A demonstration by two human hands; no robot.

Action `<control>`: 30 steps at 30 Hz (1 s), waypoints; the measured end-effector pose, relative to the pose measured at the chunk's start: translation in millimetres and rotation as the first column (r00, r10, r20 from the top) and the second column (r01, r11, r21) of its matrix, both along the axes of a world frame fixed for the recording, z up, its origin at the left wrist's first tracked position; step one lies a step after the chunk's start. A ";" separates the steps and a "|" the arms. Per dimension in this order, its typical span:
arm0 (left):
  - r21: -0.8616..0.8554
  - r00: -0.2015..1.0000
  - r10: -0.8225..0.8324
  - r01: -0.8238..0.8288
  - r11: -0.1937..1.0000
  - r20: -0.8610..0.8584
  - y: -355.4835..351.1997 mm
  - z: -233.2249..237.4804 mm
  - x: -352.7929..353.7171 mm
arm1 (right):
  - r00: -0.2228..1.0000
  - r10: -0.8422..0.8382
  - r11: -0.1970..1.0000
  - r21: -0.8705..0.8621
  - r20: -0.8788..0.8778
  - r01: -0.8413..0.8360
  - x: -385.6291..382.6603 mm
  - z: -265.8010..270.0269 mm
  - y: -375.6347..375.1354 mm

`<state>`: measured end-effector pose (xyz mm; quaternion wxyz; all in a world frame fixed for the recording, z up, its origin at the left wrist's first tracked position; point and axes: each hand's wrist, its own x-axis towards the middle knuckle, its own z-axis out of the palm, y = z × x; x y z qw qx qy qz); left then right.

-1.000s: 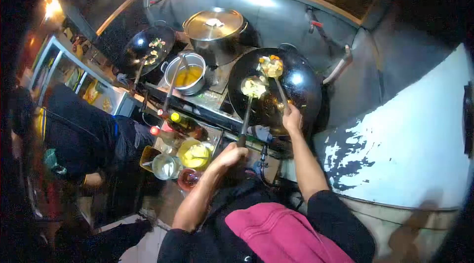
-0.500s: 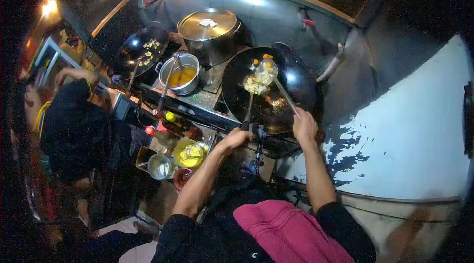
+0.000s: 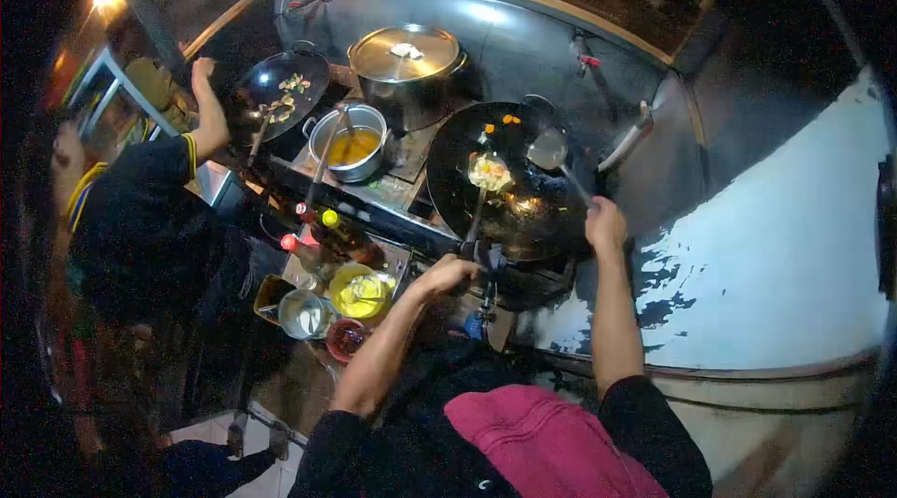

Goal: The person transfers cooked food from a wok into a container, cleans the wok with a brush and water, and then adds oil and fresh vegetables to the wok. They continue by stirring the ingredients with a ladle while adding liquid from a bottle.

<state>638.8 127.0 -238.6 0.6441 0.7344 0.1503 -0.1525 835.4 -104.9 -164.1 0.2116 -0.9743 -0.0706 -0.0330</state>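
Note:
A large black wok (image 3: 448, 194) stands on the stove in front of me. My right hand (image 3: 607, 223) is closed around the handle of a round-headed ladle (image 3: 548, 150), raised over the wok's right side. My left hand (image 3: 447, 276) is wrapped round the dark grip of a long-handled wok utensil (image 3: 478, 213). Pale, glossy food (image 3: 491, 172) is heaped on that utensil's head, hiding its exact shape. A few orange pieces (image 3: 510, 120) stick to the wok's far wall.
Left of the wok are a lidded stockpot (image 3: 402, 92), a pot of yellow-brown liquid (image 3: 376, 159) and a second wok (image 3: 313, 73) with food. Bottles (image 3: 313, 250) and a yellow bowl (image 3: 374, 294) stand nearer me. Another person (image 3: 140, 208) is at the left.
My right hand and the ladle have moved right, away from the food on the left utensil. The other person's arm has swung up toward the second wok. The view has shifted slightly.

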 end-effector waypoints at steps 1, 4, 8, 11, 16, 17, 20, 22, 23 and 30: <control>0.045 0.999 -0.032 0.034 0.998 -0.043 2.7 4.4 -5.3 | 0.995 -0.057 0.996 -0.067 -0.077 0.052 9.6 13.2 8.0; 0.107 0.996 -0.020 0.029 0.994 -0.086 4.5 32.7 -26.0 | 0.998 -0.044 0.979 -0.200 -0.048 0.034 60.1 7.0 17.7; 0.124 0.992 0.092 -0.082 0.989 -0.084 0.9 74.8 -52.4 | 0.993 0.114 0.939 -0.326 0.005 -0.106 85.5 26.3 56.1; 0.132 0.989 0.120 -0.108 0.985 -0.091 6.5 89.7 -66.6 | 0.946 0.288 0.899 -0.381 0.149 -0.214 94.5 23.8 84.4; 0.163 0.993 0.067 -0.050 0.985 -0.101 13.1 62.7 -84.9 | 0.768 0.613 0.691 -0.599 0.188 -0.405 63.2 33.7 116.6; 0.110 0.982 0.126 -0.111 0.988 -0.140 11.4 71.5 -86.9 | 0.734 0.646 0.671 -0.613 0.207 -0.418 55.8 31.8 120.3; 0.117 0.996 0.087 -0.085 0.989 -0.010 11.7 65.6 -89.3 | 0.576 0.781 0.559 -0.680 0.239 -0.475 30.4 31.8 119.5; 0.110 0.997 0.075 -0.071 0.991 -0.033 13.9 42.8 -89.4 | 0.408 0.868 0.476 -0.709 0.283 -0.520 28.5 20.2 113.7; 0.079 0.993 0.113 -0.114 0.990 0.018 11.4 47.1 -91.3 | 0.389 0.887 0.436 -0.727 0.249 -0.530 25.4 19.0 110.9; -0.003 0.983 0.184 -0.184 0.983 -0.016 14.4 36.4 -93.6 | 0.622 0.779 0.466 -0.735 0.077 -0.492 12.0 42.9 86.7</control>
